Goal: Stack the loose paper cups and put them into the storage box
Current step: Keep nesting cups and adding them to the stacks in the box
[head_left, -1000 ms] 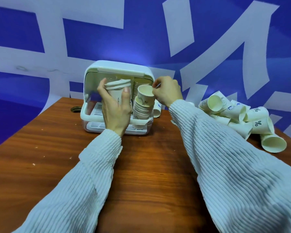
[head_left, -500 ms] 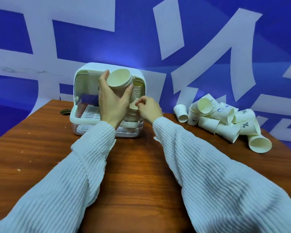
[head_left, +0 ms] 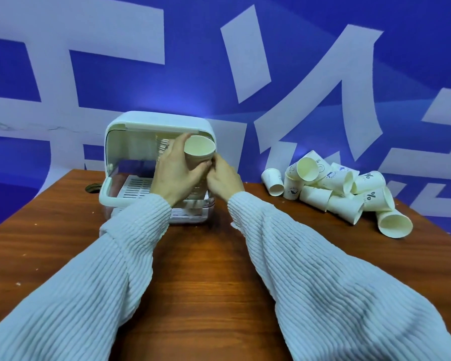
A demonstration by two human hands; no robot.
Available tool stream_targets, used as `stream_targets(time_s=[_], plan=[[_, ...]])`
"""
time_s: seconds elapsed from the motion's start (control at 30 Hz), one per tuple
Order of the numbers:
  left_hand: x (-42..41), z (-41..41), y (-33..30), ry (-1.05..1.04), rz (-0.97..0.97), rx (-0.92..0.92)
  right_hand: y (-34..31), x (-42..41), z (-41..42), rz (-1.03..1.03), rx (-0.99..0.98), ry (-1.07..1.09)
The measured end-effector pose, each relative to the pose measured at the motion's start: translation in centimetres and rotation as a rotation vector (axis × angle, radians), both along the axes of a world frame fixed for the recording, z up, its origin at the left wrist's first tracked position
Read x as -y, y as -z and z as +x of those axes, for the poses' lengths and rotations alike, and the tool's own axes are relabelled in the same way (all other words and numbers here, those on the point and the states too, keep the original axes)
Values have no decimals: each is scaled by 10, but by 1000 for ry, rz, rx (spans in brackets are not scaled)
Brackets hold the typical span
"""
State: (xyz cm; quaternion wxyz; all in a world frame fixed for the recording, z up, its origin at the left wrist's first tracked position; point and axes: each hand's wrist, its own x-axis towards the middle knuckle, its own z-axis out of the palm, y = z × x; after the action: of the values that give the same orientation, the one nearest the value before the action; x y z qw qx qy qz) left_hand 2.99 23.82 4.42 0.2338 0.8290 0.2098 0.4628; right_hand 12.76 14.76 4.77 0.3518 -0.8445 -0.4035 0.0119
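A white storage box (head_left: 125, 142) with its lid raised stands at the back of the wooden table. In front of its opening my left hand (head_left: 173, 173) grips a stack of paper cups (head_left: 199, 152), tilted so the top cup's mouth faces me. My right hand (head_left: 223, 178) is curled right beside it, touching the lower part of the stack; what its fingers hold is hidden. A pile of several loose paper cups (head_left: 333, 188) lies on the table to the right.
The box has a slotted white tray (head_left: 136, 187) inside. A round hole (head_left: 93, 188) sits in the wooden table (head_left: 206, 269) left of the box. A blue and white wall stands close behind.
My left hand has carried the cup stack rightward across the box opening. My right hand has risen to meet it. The view has tilted slightly.
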Motion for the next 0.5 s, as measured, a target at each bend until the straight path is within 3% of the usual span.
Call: stream_targets(time_s=[0.17,0.5], plan=[[-8,-6,21,-51,-94,-197,3,-4,4,64,-50,-23],[-6,-16,26,-99,1,-522,13,9,0,153,-164,-47]])
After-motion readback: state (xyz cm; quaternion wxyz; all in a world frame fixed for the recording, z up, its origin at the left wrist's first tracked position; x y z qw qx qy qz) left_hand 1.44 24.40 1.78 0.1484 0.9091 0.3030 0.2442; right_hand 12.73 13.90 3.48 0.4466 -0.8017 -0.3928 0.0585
